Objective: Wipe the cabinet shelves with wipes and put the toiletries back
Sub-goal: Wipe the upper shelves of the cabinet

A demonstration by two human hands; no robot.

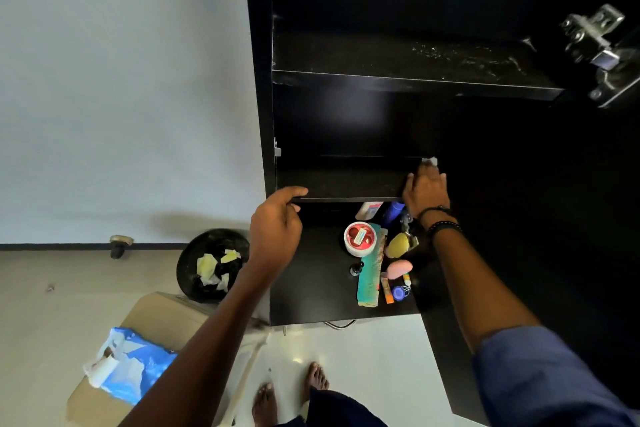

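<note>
Currently right hand [427, 189] presses wipe [430, 161], peeking beyond its straight fingertips, onto shelf [346, 184]; drag evenly toward left hand's [277, 229] loosely curled, empty fingers; toiletries [372, 267] sit below both wrists.

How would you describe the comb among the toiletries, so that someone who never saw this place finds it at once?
Look into the open black cabinet, at its lowest level, where a cluster of toiletries lies below the right hand. The comb lies next to the round red tin. It is the only long, flat, teal thing with teeth.
</note>
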